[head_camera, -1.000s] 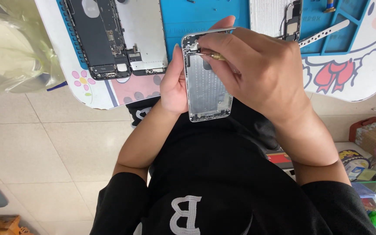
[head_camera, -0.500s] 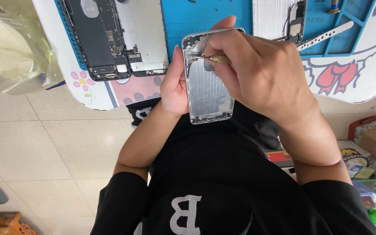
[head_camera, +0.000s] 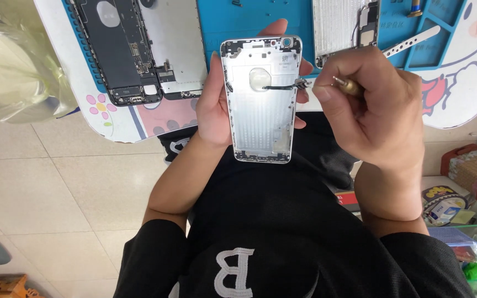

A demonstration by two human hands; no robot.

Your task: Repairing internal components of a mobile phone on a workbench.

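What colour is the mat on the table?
The rubber work mat is bright blue, seen best in the head view, behind the silver phone shell.

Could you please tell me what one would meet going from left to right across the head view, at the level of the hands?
Clear plastic bag → dark opened phone → left hand → silver phone housing → right hand holding a brass-tipped tool → white table's edge → boxes.

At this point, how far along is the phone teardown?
Done: the silver housing looks mostly stripped, and an opened dark phone lies on the blue mat. In hand: left hand holds the housing, right hand works a tool at its edge. Left: small parts near the camera end.
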